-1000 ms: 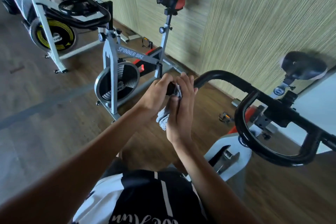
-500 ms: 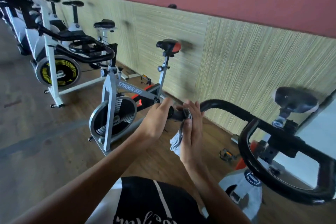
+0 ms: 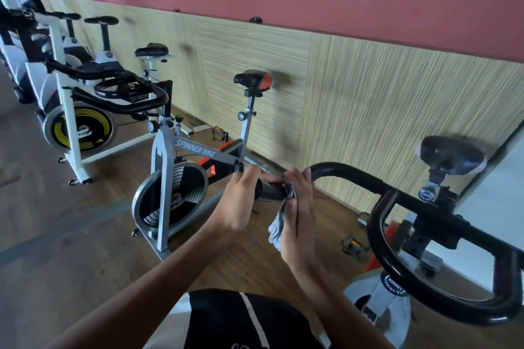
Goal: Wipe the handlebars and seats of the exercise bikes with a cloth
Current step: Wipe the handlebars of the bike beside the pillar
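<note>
The nearest bike's black handlebar point(image 3: 354, 176) curves from the right toward the middle, and its black seat point(image 3: 450, 154) stands at the right. My left hand point(image 3: 241, 201) grips the handlebar's left end. My right hand point(image 3: 297, 212) presses a grey-white cloth point(image 3: 276, 228) against the grip just right of the left hand, fingers straight and pointing up; the cloth's tail hangs below the bar. A grey "Spinner Bike" with a black and red seat point(image 3: 253, 79) and black handlebar point(image 3: 127, 102) stands to the left.
More white bikes, one with a yellow-striped flywheel point(image 3: 80, 129), line the wall at far left. A striped panel wall point(image 3: 368, 99) runs behind all bikes. Pedals point(image 3: 351, 245) lie low by the near bike. Wooden floor point(image 3: 56, 235) spreads to the left.
The view has tilted up, showing more wall and bikes. Both hands stay on the handlebar's left end; the right hand with the cloth has shifted slightly along the grip.
</note>
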Demonstrator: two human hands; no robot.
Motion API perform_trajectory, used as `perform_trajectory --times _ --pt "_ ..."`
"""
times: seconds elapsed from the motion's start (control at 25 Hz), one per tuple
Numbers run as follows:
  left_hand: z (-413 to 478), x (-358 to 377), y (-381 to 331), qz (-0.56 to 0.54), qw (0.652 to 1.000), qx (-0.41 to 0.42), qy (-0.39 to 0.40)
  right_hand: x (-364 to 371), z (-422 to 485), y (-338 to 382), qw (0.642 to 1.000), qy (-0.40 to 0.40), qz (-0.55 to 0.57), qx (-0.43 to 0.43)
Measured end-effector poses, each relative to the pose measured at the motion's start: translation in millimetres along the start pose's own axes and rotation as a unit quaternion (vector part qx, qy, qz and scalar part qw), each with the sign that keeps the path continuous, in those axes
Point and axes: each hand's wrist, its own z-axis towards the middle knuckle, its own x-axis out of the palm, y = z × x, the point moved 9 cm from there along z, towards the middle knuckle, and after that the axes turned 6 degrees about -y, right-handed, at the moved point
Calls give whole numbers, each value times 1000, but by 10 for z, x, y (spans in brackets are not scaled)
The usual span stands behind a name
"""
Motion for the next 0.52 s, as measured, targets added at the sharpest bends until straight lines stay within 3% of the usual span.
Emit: perform_trajectory --times 0.16,0.4,0.52 --pt "-71 137 -42 -83 993 -45 73 -78 154 -151 1000 -4 -16 -26" --pt "-82 126 -3 -102 987 -49 110 -85 146 -183 999 -30 -11 -3" --pt "-60 162 -28 -127 974 -81 168 -114 187 -205 998 -15 -59 -23"
